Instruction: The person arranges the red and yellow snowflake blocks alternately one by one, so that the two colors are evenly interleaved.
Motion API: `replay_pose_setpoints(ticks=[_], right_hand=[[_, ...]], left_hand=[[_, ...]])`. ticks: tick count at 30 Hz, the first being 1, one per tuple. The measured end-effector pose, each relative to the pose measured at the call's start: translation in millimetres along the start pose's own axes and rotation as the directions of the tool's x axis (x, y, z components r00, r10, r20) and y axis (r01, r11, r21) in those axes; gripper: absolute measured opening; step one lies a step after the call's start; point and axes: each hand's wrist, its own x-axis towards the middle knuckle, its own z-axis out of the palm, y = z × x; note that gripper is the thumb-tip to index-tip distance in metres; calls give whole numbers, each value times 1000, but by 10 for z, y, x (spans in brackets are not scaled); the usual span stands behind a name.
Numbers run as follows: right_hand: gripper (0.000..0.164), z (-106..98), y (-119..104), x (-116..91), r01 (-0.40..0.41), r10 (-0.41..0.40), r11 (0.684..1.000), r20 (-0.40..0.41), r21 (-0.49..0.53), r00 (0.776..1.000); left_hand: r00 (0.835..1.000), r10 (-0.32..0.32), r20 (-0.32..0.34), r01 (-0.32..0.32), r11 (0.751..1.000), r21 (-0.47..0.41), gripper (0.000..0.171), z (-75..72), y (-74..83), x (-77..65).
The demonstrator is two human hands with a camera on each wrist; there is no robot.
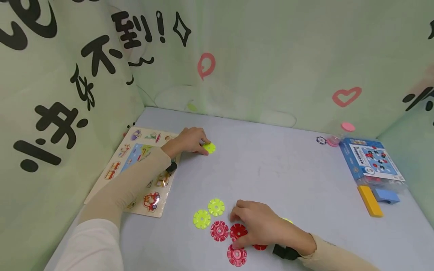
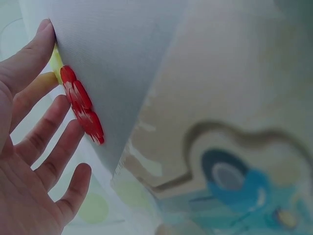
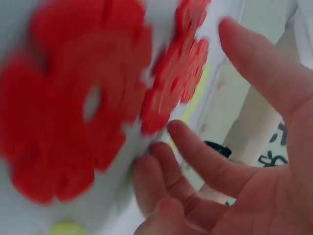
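In the head view, my left hand (image 1: pixel 190 142) is at the board's right edge. Its thumb and index finger pinch the rim of a yellow-green notched disc (image 1: pixel 211 148). Red notched pieces (image 2: pixel 80 105) show by the other fingertips in the left wrist view; the head view hides them. Spread over red notched discs near the front is my right hand (image 1: pixel 259 224), holding nothing. One red disc (image 1: pixel 238 230) lies partly under it, another red disc (image 1: pixel 237 256) below its thumb. Whether a fingertip touches them I cannot tell. Left of it lies a red disc (image 1: pixel 219 230).
Two yellow-green discs (image 1: pixel 202 219) lie left of the red ones; another peeks out behind the right wrist. A picture puzzle board (image 1: pixel 154 210) lies under the left forearm. At the right stand a blue box (image 1: pixel 376 158), a yellow block (image 1: pixel 370 201) and a blue block (image 1: pixel 386 195).
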Motion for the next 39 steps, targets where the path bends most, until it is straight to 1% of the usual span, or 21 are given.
replay_pose_setpoints(ticks=[2, 5, 11, 13, 17, 23, 28, 30, 33, 36, 39], right_hand=[[49, 15, -12, -47, -16, 17, 1000, 14, -18, 1000], [47, 34, -6, -89, -47, 47, 998, 4, -35, 999], [48, 58, 41, -79, -69, 69, 997, -1, -22, 998], [47, 70, 49, -73, -74, 74, 997, 5, -4, 997], [46, 97, 49, -84, -69, 69, 995, -1, 68, 998], [40, 116, 33, -114, -31, 38, 987, -42, 157, 998], [36, 141, -4, -132, -11, 26, 980, -71, 199, 997], [35, 155, -25, -146, 4, 12, 985, -86, 174, 996], [36, 165, -46, -170, 37, -26, 995, -124, 88, 992], [38, 157, -36, -188, 70, -67, 998, -154, 10, 986], [39, 123, 14, -173, 81, -81, 997, -169, -7, 982]], left_hand=[[1000, 1, -4, -1, 1000, 2, 54, 0, 4, 9], [1000, -6, -11, 6, 1000, 11, 54, -6, -3, 21], [1000, -15, -9, 15, 1000, 5, 54, -5, -9, 23], [1000, -13, -9, 13, 1000, -1, 53, 1, -3, 17], [1000, -15, -2, 15, 1000, -6, 53, 17, 11, 7], [1000, -17, 3, 17, 1000, -5, 53, 16, 18, 5], [1000, -21, 3, 21, 1000, -21, 53, 15, 13, 17], [1000, -20, 1, 20, 1000, -18, 53, 21, 11, 23], [1000, -18, -1, 18, 1000, -14, 53, 28, 11, 27], [1000, -18, -2, 18, 1000, -6, 54, 35, 11, 29], [1000, -19, 0, 19, 1000, 1, 54, 43, 14, 32]])
